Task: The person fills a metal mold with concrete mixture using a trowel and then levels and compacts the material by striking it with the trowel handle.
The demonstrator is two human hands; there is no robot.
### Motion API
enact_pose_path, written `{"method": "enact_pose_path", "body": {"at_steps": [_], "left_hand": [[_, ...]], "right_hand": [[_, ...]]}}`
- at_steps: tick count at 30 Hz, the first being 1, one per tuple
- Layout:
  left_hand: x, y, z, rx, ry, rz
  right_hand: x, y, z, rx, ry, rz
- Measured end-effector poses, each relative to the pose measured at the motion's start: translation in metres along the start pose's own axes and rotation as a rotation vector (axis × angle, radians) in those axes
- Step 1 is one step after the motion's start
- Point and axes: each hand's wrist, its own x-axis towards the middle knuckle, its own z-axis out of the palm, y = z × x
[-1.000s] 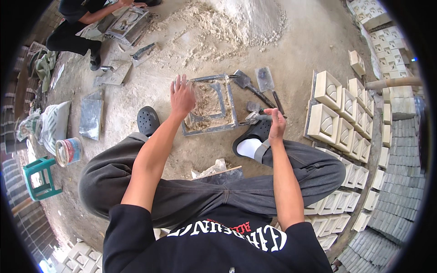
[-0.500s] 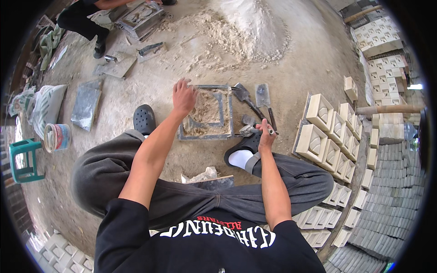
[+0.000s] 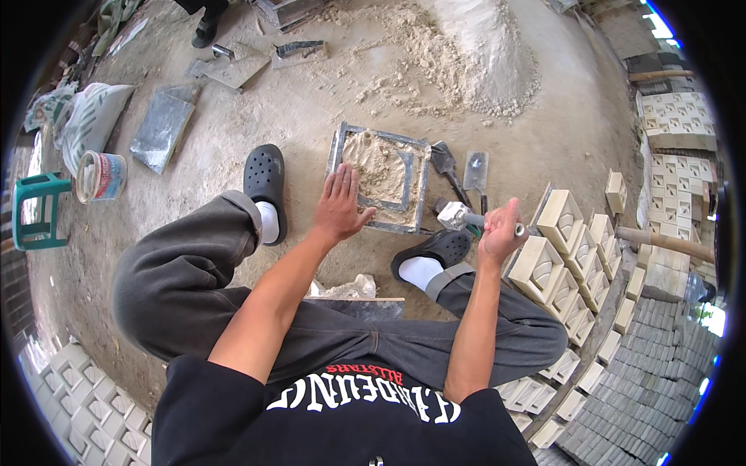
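Observation:
A square metal mould frame (image 3: 423, 182) lies on the ground between my feet, holding loose beige sandy mix (image 3: 371, 159) with an angular metal insert (image 3: 407, 179) showing in it. My left hand (image 3: 339, 206) is palm down over the frame's near left corner, fingers stretched out and thumb spread. Whether it touches the mix I cannot tell. To the right of the frame, my right hand (image 3: 498, 237) grips a hammer (image 3: 454, 215) by its pipe-like handle. Its pale, crusted head points left, near the frame's near right corner and above my right clog (image 3: 447, 247).
A dark-bladed trowel (image 3: 443, 158) and a flat-bladed tool (image 3: 475, 171) lie right of the frame. Moulded cream blocks (image 3: 559, 213) stand in rows at right. A powder heap (image 3: 497, 70) rises at the back. Bucket (image 3: 101, 177) and green stool (image 3: 39, 210) are at left.
My right hand has lifted the hammer and swung it rightward and up from beside the clog. My left hand has shifted from the frame's far left corner to its near left. The view has tilted.

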Motion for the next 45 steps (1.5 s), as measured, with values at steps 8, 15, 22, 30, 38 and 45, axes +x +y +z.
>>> {"method": "enact_pose_path", "body": {"at_steps": [8,15,22,30,38,45], "left_hand": [[0.017,0.005,-0.001,-0.116,-0.061,0.115],[0.007,-0.015,0.019,-0.306,0.296,-0.392],[0.006,-0.012,0.033,-0.568,0.361,-0.544],[0.010,-0.004,0.014,-0.614,0.168,-0.688],[0.010,-0.010,0.014,-0.608,0.109,-0.729],[0.006,-0.007,0.017,-0.605,0.127,-0.744]], "right_hand": [[0.005,-0.006,0.097,0.152,-0.181,0.001],[0.002,-0.017,0.150,0.152,-0.260,0.009],[-0.006,0.020,0.168,-0.024,-0.324,0.069],[-0.018,0.043,0.153,-0.014,-0.350,0.103],[-0.014,0.002,0.155,0.030,-0.302,0.064],[-0.013,0.025,0.140,0.000,-0.289,0.089]]}}
